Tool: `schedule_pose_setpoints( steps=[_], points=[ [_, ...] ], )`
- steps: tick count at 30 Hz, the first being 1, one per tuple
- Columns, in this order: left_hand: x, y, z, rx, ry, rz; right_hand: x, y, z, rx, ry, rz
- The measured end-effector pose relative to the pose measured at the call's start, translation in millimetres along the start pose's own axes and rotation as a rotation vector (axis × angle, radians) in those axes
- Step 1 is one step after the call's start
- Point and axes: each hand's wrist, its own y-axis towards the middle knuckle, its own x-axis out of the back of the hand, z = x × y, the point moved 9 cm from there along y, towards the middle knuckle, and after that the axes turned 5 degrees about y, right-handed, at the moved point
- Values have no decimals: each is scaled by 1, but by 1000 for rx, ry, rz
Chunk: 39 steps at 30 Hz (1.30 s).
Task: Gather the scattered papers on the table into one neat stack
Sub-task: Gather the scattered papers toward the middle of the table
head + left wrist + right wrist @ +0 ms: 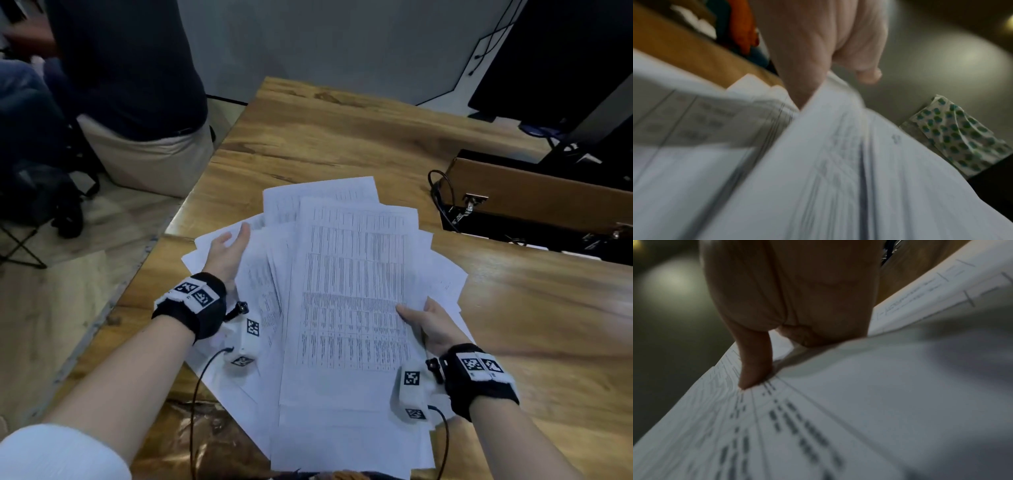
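Observation:
A loose fan of white printed papers sits over the near part of the wooden table, its lower sheets reaching past the front edge. My left hand lies against the pile's left side, thumb raised and fingers relaxed, with sheets both under and beside it. In the blurred left wrist view the left hand dips between the papers. My right hand grips the right edge of the top sheets. The right wrist view shows the right hand with its thumb pressed down on the papers.
A brown box with black cables stands at the right of the table. A dark monitor rises at the back right. A seated person is beyond the table's left edge. A dotted cloth shows past the papers.

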Motion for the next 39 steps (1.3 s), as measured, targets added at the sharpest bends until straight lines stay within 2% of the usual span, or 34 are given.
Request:
schedule_pose_setpoints(
  steps=[2, 4, 7, 10, 14, 17, 21, 23, 27, 31, 35, 39],
  points=[
    [-8, -1, 25, 120, -78, 59, 5, 1, 1, 16, 30, -32],
    [-25, -26, 27, 104, 25, 145, 8, 1, 1, 23, 63, -45],
    [-36, -39, 30, 55, 186, 155, 1, -4, 1, -7, 57, 11],
    [-41, -41, 18, 27, 120, 160, -15, -12, -1, -66, 53, 103],
    [-61, -58, 5, 20, 112, 226, -25, -13, -1, -112, 57, 137],
    [-75, -70, 17, 90, 92, 278, -32, -10, 1, -104, -4, 103],
    [-63, -44, 51, 153, 6, 235, -18, 0, -3, -59, -52, -32],
    [-59, -54, 50, 120, 65, 194, -18, 0, -6, -57, -61, -32],
    [-81, -79, 51, 100, 286, 334, -37, -4, 0, 8, -108, 24],
    [-64, -68, 41, 62, 151, 229, -28, -7, 19, 110, -67, -26],
    [-67, -66, 42, 90, 107, 303, -31, -4, 10, 42, -131, 43],
    [-72, -61, 52, 130, 168, 347, -28, -3, 12, 78, -221, -46]
  ],
)
